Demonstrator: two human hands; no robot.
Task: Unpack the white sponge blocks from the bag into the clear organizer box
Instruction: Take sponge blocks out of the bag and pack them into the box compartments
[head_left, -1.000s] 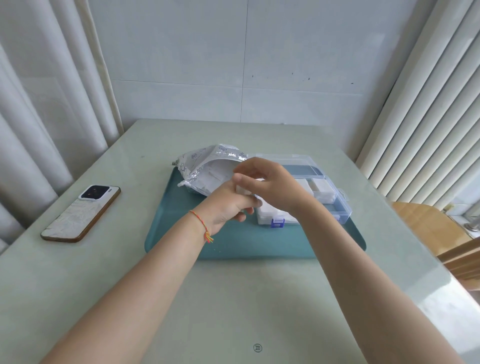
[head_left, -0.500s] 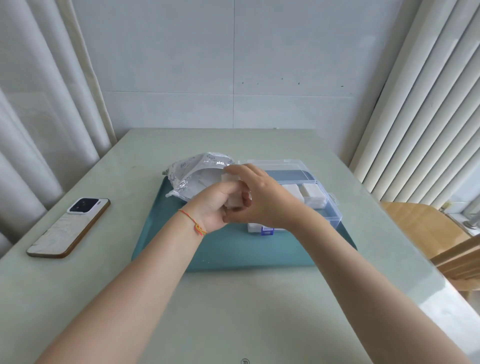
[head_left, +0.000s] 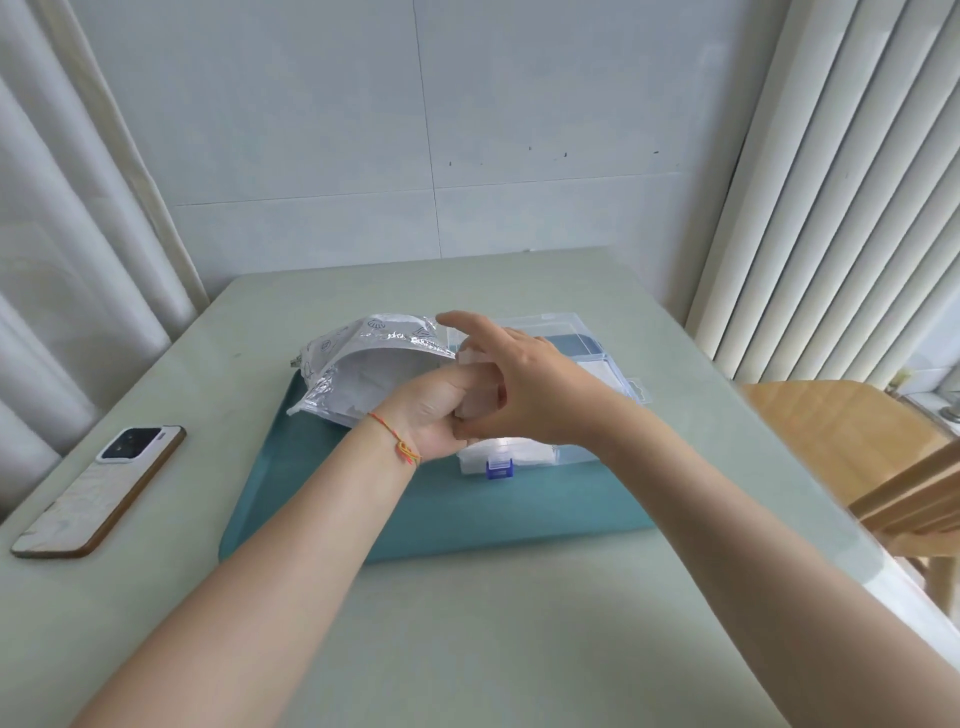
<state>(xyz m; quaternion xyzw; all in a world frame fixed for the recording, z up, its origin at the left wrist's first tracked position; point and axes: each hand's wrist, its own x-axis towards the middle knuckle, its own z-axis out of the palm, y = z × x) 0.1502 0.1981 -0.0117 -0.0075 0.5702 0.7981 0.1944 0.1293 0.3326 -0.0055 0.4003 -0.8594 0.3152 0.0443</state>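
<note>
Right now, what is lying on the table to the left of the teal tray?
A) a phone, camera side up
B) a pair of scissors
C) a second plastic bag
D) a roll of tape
A: a phone lies flat on the table left of the teal tray, its back and camera lenses facing up.

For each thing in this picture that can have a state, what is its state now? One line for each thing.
Silvery plastic bag: mouth open, lying on the teal tray.
Clear plastic organizer box: lid open, white blocks inside.
White sponge block: out of the bag, held between both hands.
Left hand: grips the block.
Right hand: holds the block, index finger extended.
Smartphone in marbled case: face down on the table.
</note>
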